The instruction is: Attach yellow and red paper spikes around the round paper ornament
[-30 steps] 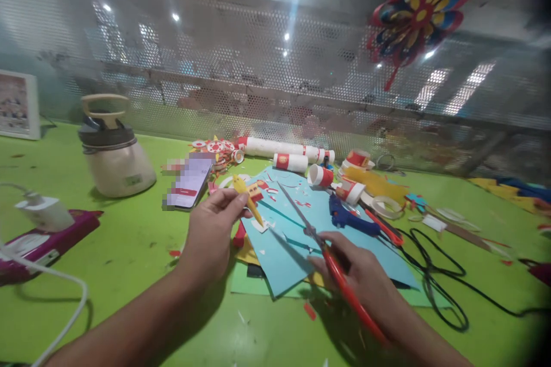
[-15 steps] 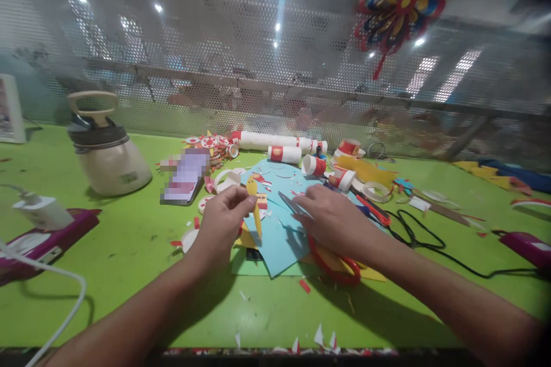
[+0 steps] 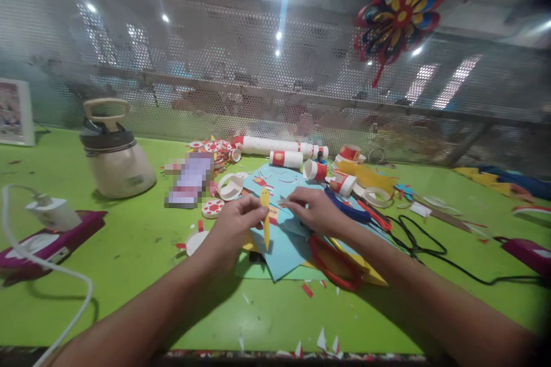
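My left hand pinches a narrow yellow paper piece, pointed at its lower end, with small dark marks near the top. To the right, my right hand is closed over the blades of scissors, whose red handles stick out below the palm. Most of the blades are hidden. Light blue paper sheets lie under and between both hands. A small red and cream piece shows just behind the yellow one.
Paper cups, a tape ring and blue-handled scissors lie beyond my hands. A phone, a large jug and a power strip are left. A black cable runs right; a paper flower hangs above.
The view has shifted a little, so most things sit slightly further right. My right hand has drawn in its fingers, and less of the scissor blades shows than before. The yellow piece remains in my left hand.
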Demonstrator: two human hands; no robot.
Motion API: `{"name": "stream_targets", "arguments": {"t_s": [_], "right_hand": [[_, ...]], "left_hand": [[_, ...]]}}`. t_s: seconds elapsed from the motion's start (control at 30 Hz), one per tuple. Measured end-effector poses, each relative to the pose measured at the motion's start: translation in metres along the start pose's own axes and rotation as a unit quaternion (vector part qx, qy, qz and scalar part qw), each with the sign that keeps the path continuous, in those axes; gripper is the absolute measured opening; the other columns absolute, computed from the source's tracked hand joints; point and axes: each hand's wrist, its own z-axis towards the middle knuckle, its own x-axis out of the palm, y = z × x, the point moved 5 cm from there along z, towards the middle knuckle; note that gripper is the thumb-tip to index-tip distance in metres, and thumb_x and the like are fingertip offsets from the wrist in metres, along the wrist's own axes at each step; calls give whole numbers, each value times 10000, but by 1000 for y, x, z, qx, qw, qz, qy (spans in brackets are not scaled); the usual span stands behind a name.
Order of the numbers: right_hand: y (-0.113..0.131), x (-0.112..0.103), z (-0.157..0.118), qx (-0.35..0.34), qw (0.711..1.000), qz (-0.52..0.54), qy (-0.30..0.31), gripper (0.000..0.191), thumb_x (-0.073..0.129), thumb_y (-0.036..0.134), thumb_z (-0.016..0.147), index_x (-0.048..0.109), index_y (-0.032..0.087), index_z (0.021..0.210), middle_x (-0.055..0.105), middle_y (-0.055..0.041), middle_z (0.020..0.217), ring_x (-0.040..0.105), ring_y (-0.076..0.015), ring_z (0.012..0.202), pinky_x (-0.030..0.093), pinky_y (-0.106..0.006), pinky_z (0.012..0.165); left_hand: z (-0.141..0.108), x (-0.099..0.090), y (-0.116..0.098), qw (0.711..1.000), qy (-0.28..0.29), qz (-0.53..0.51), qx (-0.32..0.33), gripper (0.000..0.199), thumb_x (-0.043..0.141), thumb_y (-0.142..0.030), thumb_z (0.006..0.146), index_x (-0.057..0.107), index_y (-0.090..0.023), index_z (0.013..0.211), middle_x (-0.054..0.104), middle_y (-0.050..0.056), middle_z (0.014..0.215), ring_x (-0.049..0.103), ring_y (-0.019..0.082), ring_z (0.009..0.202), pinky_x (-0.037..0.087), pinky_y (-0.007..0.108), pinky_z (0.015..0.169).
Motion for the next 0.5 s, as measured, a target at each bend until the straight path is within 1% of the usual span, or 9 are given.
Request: {"name": "stream_targets", "arguments": {"t_s": [0.07, 0.13, 0.17, 0.2, 0.23, 0.3, 0.33, 0.4, 0.5], "right_hand": [[-14, -18, -14, 55, 997, 45, -5, 325, 450, 293, 906, 612, 121, 682, 607, -51, 627, 532, -139, 581, 410, -264, 551], [-23, -25, -28, 97, 988, 120, 9, 325, 450, 327, 903, 610, 123, 706, 624, -47, 616, 553, -130, 552, 422, -253, 519], [-26, -24, -33, 121, 975, 186, 18, 299, 477, 340, 889, 617, 124, 736, 639, -48, 636, 564, -126, 555, 433, -252, 527], [-27, -22, -38, 146, 954, 262, 26, 273, 519, 353, 866, 623, 127, 754, 651, -48, 657, 568, -119, 558, 440, -252, 540], [-26, -18, -41, 168, 926, 337, 33, 256, 565, 363, 836, 629, 129, 754, 655, -45, 668, 566, -112, 556, 441, -252, 551], [-19, -9, -45, 193, 872, 448, 44, 263, 638, 383, 780, 638, 127, 722, 649, -35, 659, 551, -96, 545, 429, -248, 562], [-15, -5, -45, 194, 859, 472, 50, 280, 651, 396, 768, 642, 123, 709, 644, -30, 650, 545, -90, 539, 420, -244, 560], [-6, 0, -45, 188, 844, 499, 61, 310, 652, 420, 767, 654, 113, 721, 644, -27, 645, 549, -86, 544, 410, -235, 558], [1, 6, -47, 198, 822, 529, 67, 304, 655, 412, 773, 660, 111, 731, 648, -20, 646, 548, -74, 542, 397, -218, 547]], "left_hand": [[0, 9, 5, 998, 46, 32, -28, 153, 670, -283, 670, 577, -164, 645, 542, 0, 614, 497, 124, 567, 370, 239, 537], [0, 14, 7, 995, 54, 79, -25, 155, 691, -266, 646, 585, -157, 612, 534, -5, 587, 482, 118, 558, 352, 238, 542], [0, 15, 7, 994, 54, 96, -19, 157, 692, -268, 649, 588, -158, 607, 539, -4, 584, 473, 115, 549, 343, 239, 540], [0, 17, 7, 993, 54, 105, -14, 163, 686, -278, 661, 589, -159, 607, 544, -3, 581, 462, 111, 536, 337, 239, 535], [1, 17, 7, 993, 58, 106, -11, 172, 678, -290, 677, 588, -160, 610, 548, -3, 578, 455, 107, 526, 333, 240, 533], [2, 18, 8, 993, 69, 92, -8, 185, 669, -303, 702, 586, -159, 621, 541, -11, 567, 447, 100, 515, 329, 235, 533], [3, 17, 9, 994, 72, 81, -6, 183, 672, -302, 708, 588, -158, 631, 532, -18, 565, 441, 94, 514, 327, 231, 533], [4, 14, 11, 996, 70, 46, -2, 175, 679, -305, 717, 600, -157, 669, 531, -22, 586, 441, 87, 528, 333, 226, 545], [4, 13, 14, 997, 79, -14, -6, 178, 675, -327, 737, 613, -160, 737, 581, 1, 680, 484, 98, 593, 371, 232, 582]]}}
